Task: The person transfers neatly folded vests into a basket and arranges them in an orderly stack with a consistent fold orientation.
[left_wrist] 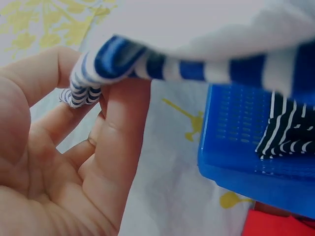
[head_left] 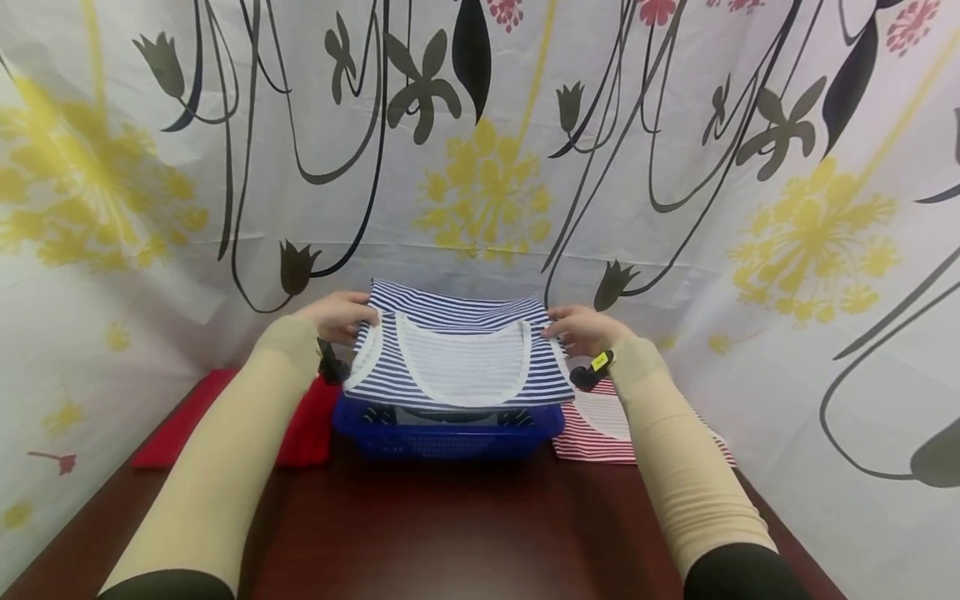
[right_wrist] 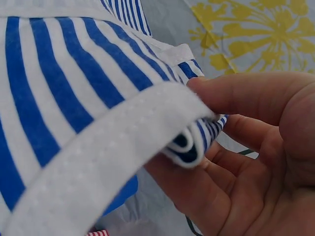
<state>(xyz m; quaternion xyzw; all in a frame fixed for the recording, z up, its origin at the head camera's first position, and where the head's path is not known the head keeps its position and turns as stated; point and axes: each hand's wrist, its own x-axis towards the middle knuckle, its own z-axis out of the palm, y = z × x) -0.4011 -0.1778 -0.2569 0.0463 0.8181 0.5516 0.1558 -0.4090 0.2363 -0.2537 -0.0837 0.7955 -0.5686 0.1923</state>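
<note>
A folded blue-and-white striped tank top (head_left: pixel 465 362) with white trim hangs level above a blue plastic basket (head_left: pixel 448 442). My left hand (head_left: pixel 339 317) pinches its left edge between thumb and fingers. At the opposite edge, my right hand (head_left: pixel 587 330) grips the cloth the same way. In the right wrist view, the thumb lies over the rolled layers of the striped tank top (right_wrist: pixel 74 69), with fingers beneath. Inside the basket, a black-and-white striped cloth (left_wrist: pixel 288 129) shows in the left wrist view; the tank top hides much of the basket's inside.
Red folded cloth (head_left: pixel 306 429) lies left of the basket on the dark brown table (head_left: pixel 450 533). To the right lies a red-and-white striped garment (head_left: pixel 600 433), partly behind my right forearm. A flower-printed white curtain (head_left: pixel 480 100) hangs behind the table and along its sides.
</note>
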